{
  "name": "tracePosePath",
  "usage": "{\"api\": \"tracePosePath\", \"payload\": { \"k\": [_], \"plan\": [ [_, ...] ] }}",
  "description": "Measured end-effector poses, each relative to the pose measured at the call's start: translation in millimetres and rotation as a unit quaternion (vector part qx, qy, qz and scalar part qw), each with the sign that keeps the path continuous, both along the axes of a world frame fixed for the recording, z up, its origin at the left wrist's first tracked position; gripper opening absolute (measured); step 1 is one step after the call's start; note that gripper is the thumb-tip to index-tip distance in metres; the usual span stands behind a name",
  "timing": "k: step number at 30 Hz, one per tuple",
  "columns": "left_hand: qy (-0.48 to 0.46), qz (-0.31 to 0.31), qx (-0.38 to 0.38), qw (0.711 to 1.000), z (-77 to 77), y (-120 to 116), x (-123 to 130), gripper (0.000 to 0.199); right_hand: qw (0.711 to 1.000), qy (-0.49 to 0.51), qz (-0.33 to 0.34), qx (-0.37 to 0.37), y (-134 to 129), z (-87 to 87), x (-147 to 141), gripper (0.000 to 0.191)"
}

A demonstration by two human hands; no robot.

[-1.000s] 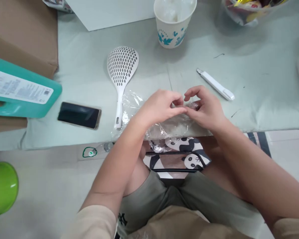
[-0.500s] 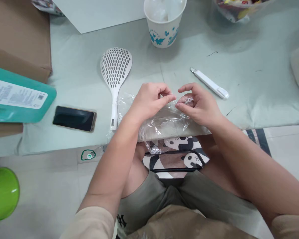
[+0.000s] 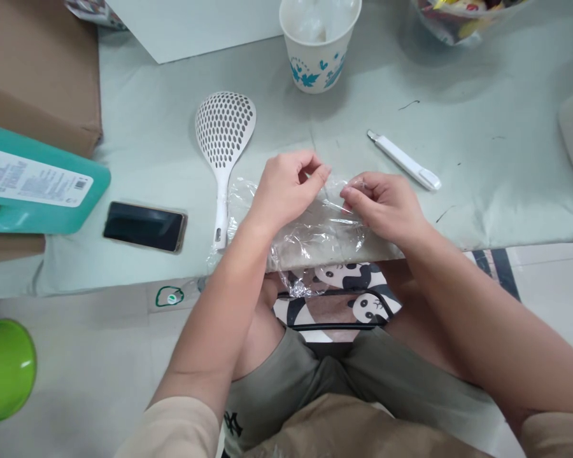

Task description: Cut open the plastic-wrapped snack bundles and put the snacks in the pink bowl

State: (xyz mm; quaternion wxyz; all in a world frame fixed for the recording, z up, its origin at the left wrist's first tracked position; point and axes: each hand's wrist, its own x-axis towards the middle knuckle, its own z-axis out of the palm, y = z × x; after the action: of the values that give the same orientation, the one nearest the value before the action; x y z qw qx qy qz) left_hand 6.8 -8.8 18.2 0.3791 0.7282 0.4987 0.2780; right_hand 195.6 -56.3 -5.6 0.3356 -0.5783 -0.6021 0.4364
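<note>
A crumpled sheet of clear plastic film (image 3: 310, 235) lies on the table's front edge and hangs over it, below and between my hands. My right hand (image 3: 384, 203) pinches part of the film between thumb and fingers. Just left of it, my left hand (image 3: 289, 191) is closed in a pinch above the film; whatever is between its fingertips is too thin to make out. A white slotted skimmer (image 3: 225, 130) lies left of my left hand, its handle toward me beside the film. Beyond my right hand is a white utility knife (image 3: 403, 160).
A phone (image 3: 144, 226), a teal container (image 3: 42, 181) and a cardboard box (image 3: 38, 70) are at the left. A patterned paper cup (image 3: 318, 67) holding clear plastic stands at the back, near a tub of colourful packets (image 3: 463, 22). A green bin (image 3: 7, 372) is on the floor.
My hands have moved a little apart. The right hand has come down slightly and its fingers have closed on the film; the left has shifted up and left.
</note>
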Motion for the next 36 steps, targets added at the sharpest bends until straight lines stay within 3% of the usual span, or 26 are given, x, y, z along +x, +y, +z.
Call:
{"api": "tracePosePath", "payload": {
  "k": [2, 5, 9, 13, 15, 22, 26, 32, 36],
  "plan": [
    [-0.003, -0.004, 0.037, 0.999, 3.3, -2, -1, 0.004, 1.0, 0.004, 0.006, 0.007, 0, -0.3, 0, 0.032],
    [-0.002, -0.055, 0.083, 0.995, 5.7, -4, -3, 0.012, 0.999, 0.025, 0.019, 0.017, -1, 0.2, 0, 0.035],
    [-0.004, -0.114, 0.135, 0.984, -5.2, -2, -5, 0.01, 0.997, 0.052, 0.042, 0.027, -1, 1.2, 1, 0.034],
    [-0.021, -0.126, 0.17, 0.977, -16.8, 3, -6, 0.004, 0.997, 0.066, 0.04, 0.02, -1, 0.4, 1, 0.026],
    [-0.027, -0.121, 0.17, 0.978, -17.3, 3, -6, 0.01, 0.997, 0.061, 0.036, 0.014, -1, -0.2, 1, 0.024],
    [-0.054, -0.042, 0.136, 0.988, -11.8, 4, -5, 0.022, 0.999, 0.049, 0.019, 0.003, 0, -1.6, -1, 0.015],
    [-0.053, 0.005, 0.083, 0.995, -12.1, 4, -5, 0.029, 0.999, 0.042, 0.013, 0.022, 0, -1.2, -2, 0.021],
    [-0.006, -0.099, -0.101, 0.99, -0.2, 4, -18, 0.019, 0.999, 0.045, -0.003, 0.006, -3, 6.0, 8, 0.023],
    [0.039, -0.078, -0.115, 0.99, 9.7, 4, -26, 0.013, 1.0, 0.029, -0.011, 0.005, -4, 8.9, 19, 0.026]
  ]
}}
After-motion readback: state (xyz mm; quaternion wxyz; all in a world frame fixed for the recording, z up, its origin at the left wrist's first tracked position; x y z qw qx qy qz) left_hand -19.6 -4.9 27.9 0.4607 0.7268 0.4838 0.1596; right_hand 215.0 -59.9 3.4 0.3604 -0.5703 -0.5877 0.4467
